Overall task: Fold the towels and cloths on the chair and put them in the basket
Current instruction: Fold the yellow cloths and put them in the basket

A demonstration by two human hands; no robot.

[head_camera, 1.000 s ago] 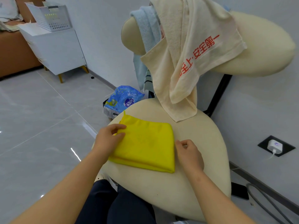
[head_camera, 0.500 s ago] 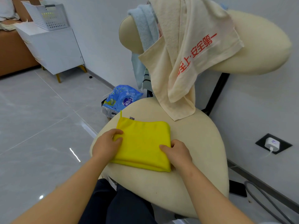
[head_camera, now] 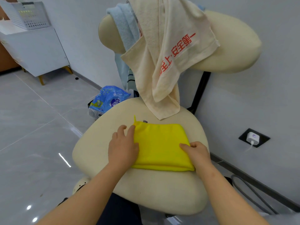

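Glossy grey tiled floor (head_camera: 32,119) and a plain pale wall, with a cream chair (head_camera: 146,192) close in front. On the chair's seat, a folded yellow cloth (head_camera: 160,143), flat, a small loop sticking up at its far left corner. Left hand (head_camera: 123,146) spread with fingers straight, resting partly on the seat and partly on the cloth's left edge. Right hand (head_camera: 198,153) at the cloth's near right corner, fingers curled, thumb laid on top, pinching that edge. Over the backrest, a cream towel (head_camera: 170,54) with red print, hanging down until its tip meets the seat just behind the cloth; beside it on the left, a light blue towel (head_camera: 125,30). Far off at upper left, a white basket (head_camera: 27,15) on a white cabinet (head_camera: 37,51). On the floor beyond the seat, a blue plastic packet (head_camera: 110,98). Low on the wall at right, a white charger (head_camera: 252,138) in a dark socket.
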